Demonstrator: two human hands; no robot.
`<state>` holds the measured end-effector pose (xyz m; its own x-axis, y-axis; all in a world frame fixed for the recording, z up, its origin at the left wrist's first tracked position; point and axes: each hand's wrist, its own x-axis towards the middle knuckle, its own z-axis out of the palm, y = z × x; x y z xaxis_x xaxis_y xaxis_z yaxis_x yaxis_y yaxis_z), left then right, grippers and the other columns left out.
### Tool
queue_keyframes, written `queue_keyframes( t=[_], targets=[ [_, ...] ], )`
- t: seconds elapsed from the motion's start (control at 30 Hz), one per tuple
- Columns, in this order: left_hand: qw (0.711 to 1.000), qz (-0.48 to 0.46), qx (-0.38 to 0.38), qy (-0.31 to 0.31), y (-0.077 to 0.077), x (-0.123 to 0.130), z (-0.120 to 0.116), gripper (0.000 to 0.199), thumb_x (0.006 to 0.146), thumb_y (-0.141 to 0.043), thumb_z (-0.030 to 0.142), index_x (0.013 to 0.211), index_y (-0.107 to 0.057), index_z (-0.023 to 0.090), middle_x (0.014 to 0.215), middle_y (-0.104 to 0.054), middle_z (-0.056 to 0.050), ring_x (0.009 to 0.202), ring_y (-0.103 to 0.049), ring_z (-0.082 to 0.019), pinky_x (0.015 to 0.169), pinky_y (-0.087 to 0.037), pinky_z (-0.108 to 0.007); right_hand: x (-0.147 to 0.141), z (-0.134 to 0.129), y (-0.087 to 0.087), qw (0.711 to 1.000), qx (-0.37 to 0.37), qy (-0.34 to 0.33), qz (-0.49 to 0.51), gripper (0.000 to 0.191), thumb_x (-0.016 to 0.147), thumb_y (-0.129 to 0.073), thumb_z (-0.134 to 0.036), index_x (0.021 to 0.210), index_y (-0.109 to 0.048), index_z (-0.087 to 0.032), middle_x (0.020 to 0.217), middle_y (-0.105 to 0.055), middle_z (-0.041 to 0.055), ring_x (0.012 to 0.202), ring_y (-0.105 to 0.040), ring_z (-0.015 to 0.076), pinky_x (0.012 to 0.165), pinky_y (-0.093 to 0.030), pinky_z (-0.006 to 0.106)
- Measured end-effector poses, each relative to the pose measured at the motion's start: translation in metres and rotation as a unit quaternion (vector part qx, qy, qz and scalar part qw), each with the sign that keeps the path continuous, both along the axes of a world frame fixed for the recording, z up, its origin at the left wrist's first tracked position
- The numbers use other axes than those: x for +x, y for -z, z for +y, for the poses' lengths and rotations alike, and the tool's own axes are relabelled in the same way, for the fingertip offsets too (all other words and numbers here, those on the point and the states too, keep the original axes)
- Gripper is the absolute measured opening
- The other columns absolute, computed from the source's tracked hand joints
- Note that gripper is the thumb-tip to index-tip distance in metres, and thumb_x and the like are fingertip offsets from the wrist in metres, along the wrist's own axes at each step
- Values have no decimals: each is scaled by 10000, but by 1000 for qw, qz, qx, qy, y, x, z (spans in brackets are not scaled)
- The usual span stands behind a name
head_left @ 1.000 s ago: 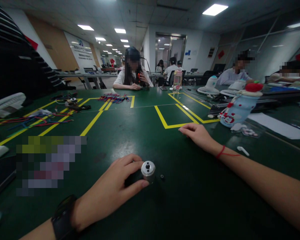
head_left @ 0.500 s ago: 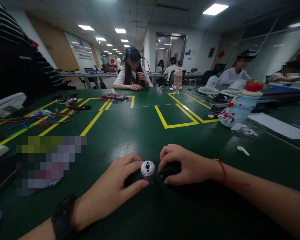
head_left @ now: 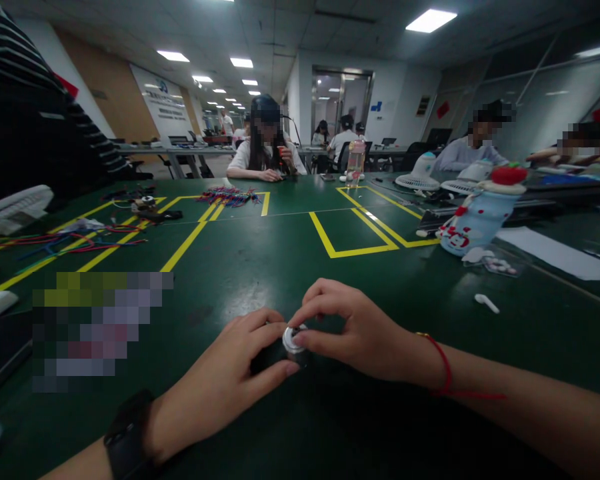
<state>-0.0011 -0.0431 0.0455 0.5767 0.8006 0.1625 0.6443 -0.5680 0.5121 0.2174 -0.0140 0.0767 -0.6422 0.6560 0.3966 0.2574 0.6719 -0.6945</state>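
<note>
Metal cylinder (head_left: 289, 344), upright on table (head_left: 260, 260), six o'clock of view centre. Left hand (head_left: 225, 360), at its nine, grasps the side; right hand (head_left: 363, 330), at three, bends over the top, pinch unclear. Probably dense, rigid, slick; best held round the wall. Top partly covered, base dark.

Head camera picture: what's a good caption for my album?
Left hand grips a metal cylinder on a green table, right hand at its top.

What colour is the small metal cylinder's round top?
Silver; the cylinder's round top shows best in the head view, partly covered by the right hand.
</note>
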Motion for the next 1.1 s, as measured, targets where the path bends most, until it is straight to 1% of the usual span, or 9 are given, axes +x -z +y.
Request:
queue_keyframes(
  t=[0.1, 0.2, 0.3, 0.4, 0.57, 0.77, 0.87, 0.97, 1.1],
  targets=[
    [1000, 1, -4, -1, -1, 0, 0, 207, 921, -576, 337, 1121, -553, 289, 1178, -534, -14, 1069, -513, -234, 925, -420, -379, 4, 1, -2, 1000, -13, 6, -6, 200, 815, -667, -321, 960, -706, -190, 946, -599, 33, 847, -568, 126, 763, -455, 260],
    [1000, 5, -9, -1, -1, 0, 0, 195, 922, -570, 363, 1091, -568, 265, 1149, -547, -29, 1041, -522, -239, 909, -426, -384, 14, 13, 1, 998, -33, 60, 15, 213, 847, -615, -361, 936, -702, -190, 937, -632, 42, 820, -576, 138, 720, -456, 267],
    [1000, 6, -12, 3, 0, 0, 0, 186, 922, -571, 360, 1077, -573, 257, 1145, -551, -33, 1033, -522, -236, 905, -424, -379, 32, 36, 13, 985, -63, 152, 43, 221, 848, -593, -365, 863, -699, -171, 834, -659, 38, 759, -578, 147, 682, -447, 276],
    [1000, 7, -18, 1, 2, 0, -2, 169, 925, -565, 344, 1072, -578, 260, 1137, -553, -29, 1024, -523, -232, 892, -430, -367, 52, 60, 31, 954, -133, 256, 83, 255, 794, -628, -390, 805, -700, -145, 709, -629, 24, 624, -531, 127, 583, -413, 261],
    [1000, -2, -18, 5, 3, 2, -4, 176, 930, -557, 350, 1081, -585, 264, 1127, -556, -35, 1013, -525, -236, 887, -433, -372, 67, 80, 48, 930, -163, 306, 122, 378, 836, -536, -459, 918, -666, -114, 705, -580, 22, 545, -487, 100, 501, -368, 240],
    [1000, -2, -20, 4, 5, -4, -1, 168, 926, -565, 338, 1074, -589, 262, 1125, -556, -34, 1017, -523, -235, 886, -430, -366, 47, 61, 37, 954, -131, 260, 78, 251, 804, -612, -371, 808, -688, -132, 692, -607, 20, 609, -514, 118, 570, -401, 255],
    [1000, -1, -19, 2, 5, -9, 1, 159, 914, -582, 328, 1052, -597, 253, 1118, -564, -35, 1010, -529, -236, 877, -436, -359, 28, 41, 32, 986, -98, 135, -12, 178, 807, -626, -317, 839, -693, -155, 758, -626, 20, 637, -523, 115, 586, -414, 248],
    [1000, -4, -18, 1, 7, -14, 3, 150, 910, -585, 326, 1039, -602, 251, 1103, -572, -31, 1000, -537, -234, 869, -442, -358, 11, 21, 30, 995, -66, 13, -72, 188, 791, -655, -286, 938, -678, -170, 870, -612, 28, 691, -536, 115, 610, -435, 245],
    [1000, -9, -14, -2, 11, -19, 4, 170, 912, -582, 322, 1074, -595, 270, 1115, -571, -28, 1010, -538, -236, 867, -446, -366, -8, 6, 25, 998, -24, 22, -45, 257, 767, -689, -305, 992, -655, -184, 922, -594, 37, 758, -532, 131, 668, -448, 262]
  ],
)
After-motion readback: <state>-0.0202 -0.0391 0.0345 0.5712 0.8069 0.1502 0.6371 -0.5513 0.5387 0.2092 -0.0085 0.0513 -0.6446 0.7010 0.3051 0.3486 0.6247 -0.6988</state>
